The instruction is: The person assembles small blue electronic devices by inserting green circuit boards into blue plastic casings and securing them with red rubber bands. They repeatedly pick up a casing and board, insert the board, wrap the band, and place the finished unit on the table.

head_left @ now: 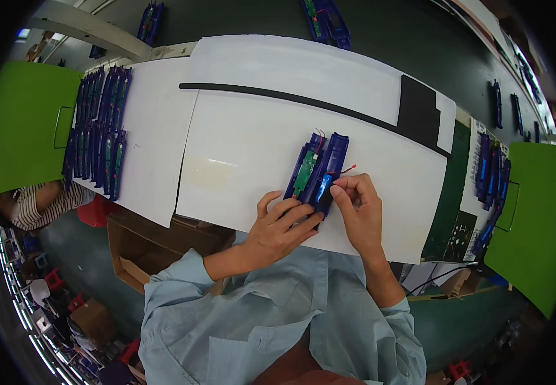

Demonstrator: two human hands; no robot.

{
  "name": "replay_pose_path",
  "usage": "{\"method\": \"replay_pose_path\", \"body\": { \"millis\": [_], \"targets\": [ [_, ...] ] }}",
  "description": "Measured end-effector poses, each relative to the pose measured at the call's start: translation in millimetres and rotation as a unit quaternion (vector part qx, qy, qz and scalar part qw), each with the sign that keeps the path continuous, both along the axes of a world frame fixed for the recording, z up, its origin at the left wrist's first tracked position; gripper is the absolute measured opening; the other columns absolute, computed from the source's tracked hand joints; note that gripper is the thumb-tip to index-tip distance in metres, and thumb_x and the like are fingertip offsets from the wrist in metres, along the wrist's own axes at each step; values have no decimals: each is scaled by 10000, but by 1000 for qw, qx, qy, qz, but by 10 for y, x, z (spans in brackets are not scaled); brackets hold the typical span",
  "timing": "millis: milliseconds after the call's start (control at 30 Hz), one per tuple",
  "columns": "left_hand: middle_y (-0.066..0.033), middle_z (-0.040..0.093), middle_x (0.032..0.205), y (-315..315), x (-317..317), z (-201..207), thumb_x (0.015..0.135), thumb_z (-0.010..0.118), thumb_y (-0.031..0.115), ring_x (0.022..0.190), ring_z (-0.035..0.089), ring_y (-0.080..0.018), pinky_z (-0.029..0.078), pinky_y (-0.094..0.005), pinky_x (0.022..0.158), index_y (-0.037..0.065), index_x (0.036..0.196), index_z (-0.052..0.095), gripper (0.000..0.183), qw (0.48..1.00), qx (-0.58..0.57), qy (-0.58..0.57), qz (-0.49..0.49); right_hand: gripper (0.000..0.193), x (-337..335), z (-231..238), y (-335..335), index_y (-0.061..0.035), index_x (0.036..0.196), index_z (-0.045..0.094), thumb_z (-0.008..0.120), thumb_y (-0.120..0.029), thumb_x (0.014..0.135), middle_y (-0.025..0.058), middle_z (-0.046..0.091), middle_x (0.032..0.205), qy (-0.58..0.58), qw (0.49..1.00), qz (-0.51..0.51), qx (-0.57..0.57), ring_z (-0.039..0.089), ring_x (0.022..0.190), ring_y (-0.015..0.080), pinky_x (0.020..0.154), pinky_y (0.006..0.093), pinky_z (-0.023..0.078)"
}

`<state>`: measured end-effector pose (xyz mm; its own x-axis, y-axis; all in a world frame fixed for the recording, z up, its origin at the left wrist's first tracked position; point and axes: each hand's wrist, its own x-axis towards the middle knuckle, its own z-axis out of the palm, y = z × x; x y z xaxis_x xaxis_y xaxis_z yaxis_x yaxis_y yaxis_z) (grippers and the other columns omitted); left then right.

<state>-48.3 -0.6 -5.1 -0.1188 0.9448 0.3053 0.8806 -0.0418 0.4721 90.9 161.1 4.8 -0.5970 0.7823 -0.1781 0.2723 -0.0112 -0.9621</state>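
Two dark blue, long plastic housing halves lie side by side on the white work surface in front of me. The left housing half (310,148) holds a green circuit board (305,172), with thin red wires at its far end. In the right housing half (336,151) sits a blue-wrapped battery (323,183), its wire ending in a red connector (353,167). My left hand (278,228) is closed over the near ends of both halves. Thumb and index finger of my right hand (361,208) pinch together at the battery's right edge; what lies between them is hidden.
Rows of blue housings with boards (101,128) lie at the left beside a green panel (28,128). More blue housings (493,170) are at the right. A black strip (303,99) crosses the white surface. A cardboard box (162,240) stands below its left edge; a person in stripes (44,202) is beyond.
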Motion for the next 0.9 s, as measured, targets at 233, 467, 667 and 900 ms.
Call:
{"method": "replay_pose_path", "body": {
  "millis": [233,467,667,900],
  "targets": [
    [35,672,1218,8,-6,-11,844,873,303,1181,580,-185,292,-521,1184,183,1222,785,406,1000,-3,-10,-3,124,-54,14,-9,-35,1062,719,773,-111,980,39,609,999,-30,999,10,26,586,914,159,836,306,500],
    [34,674,1187,34,-22,-12,840,877,319,1205,593,-185,279,-532,1192,178,1200,791,396,1000,-10,-13,-10,129,-111,-15,-54,-43,1049,714,790,-98,960,37,598,982,-30,999,-6,43,575,888,164,807,315,495],
    [33,674,1173,27,-10,-22,845,875,322,1214,593,-178,269,-542,1199,181,1199,795,390,1000,-8,-17,-14,213,-131,-64,-101,-43,1101,701,813,-58,920,44,593,981,-55,989,0,135,571,858,165,747,329,497],
    [33,674,1149,28,2,-4,839,876,315,1215,593,-179,257,-548,1207,177,1189,799,384,1000,-12,-21,-12,372,32,19,68,0,1297,651,785,-31,951,44,638,997,-25,992,-123,-33,589,746,90,684,264,500]
  ]
}}
